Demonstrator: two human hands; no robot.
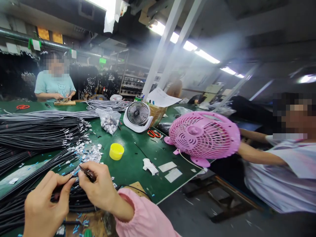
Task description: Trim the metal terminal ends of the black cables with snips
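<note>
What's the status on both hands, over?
Left hand pinching a cable end. Right hand gripping a dark tool beside it. Black cables bunched close by; pink fan off to the right.

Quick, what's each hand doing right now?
Left hand: closed, pinching a cable end.
Right hand: closed around a small dark tool.

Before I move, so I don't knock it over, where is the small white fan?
In the head view, the small white fan stands near the middle, on the green table, right of the plastic bag and left of the pink fan.
</note>
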